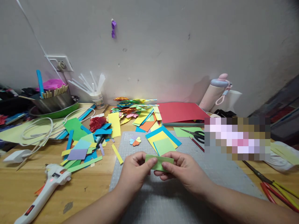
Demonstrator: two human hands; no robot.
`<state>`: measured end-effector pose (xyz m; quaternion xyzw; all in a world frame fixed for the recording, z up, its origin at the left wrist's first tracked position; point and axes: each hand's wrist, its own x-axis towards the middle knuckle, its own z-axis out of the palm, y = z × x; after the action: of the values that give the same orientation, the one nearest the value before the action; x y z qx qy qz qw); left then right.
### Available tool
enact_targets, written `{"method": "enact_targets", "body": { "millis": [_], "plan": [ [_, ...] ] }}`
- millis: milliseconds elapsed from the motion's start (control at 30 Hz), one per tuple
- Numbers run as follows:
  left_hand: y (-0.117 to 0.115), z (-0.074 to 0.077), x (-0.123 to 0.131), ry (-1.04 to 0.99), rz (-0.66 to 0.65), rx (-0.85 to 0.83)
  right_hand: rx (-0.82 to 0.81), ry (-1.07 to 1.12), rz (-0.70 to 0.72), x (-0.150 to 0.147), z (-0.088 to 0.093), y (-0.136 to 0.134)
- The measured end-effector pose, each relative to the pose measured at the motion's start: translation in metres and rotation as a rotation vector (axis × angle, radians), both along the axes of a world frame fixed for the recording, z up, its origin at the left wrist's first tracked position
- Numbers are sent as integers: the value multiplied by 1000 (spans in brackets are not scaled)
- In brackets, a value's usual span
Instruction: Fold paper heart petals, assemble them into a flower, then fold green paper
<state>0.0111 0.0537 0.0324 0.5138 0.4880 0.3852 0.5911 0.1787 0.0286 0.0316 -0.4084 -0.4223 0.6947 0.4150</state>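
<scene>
You have the green paper [161, 161] pinched between both hands, just above the grey cutting mat [210, 177] at the near edge of the worktop [93, 186]. Your left hand [135, 169] clamps its left end with the thumb on top, and your right hand [184, 169] clamps the right end the same way.

As a judgement, the folding is at an early stage. The paper is already doubled into a narrow band, but it has no finished shape yet, unlike the small many-coloured paper flower [135, 141] lying on the mat behind it.

The band looks thin, flat and light green, with a crisp long edge, and it tilts slightly down to the right. A stack of paper squares [163, 141] lies unfolded just beyond your hands.
</scene>
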Motion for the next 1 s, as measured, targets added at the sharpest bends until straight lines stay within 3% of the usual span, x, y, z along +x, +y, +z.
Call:
{"method": "enact_targets", "body": {
  "millis": [533, 667, 867, 1000],
  "plan": [
    [0, -1, 0, 24, -71, 67, -10, -35, 2, -1, 1, 0],
    [0, 6, -2, 213, -146, 206, -1, -101, 47, 0, -1, 2],
    [3, 4, -6, 454, -367, 514, 14, -374, 152, 8, -7, 6],
    [4, 4, -7, 365, -340, 437, 78, -388, 162, 9, -7, 10]
  ]
}}
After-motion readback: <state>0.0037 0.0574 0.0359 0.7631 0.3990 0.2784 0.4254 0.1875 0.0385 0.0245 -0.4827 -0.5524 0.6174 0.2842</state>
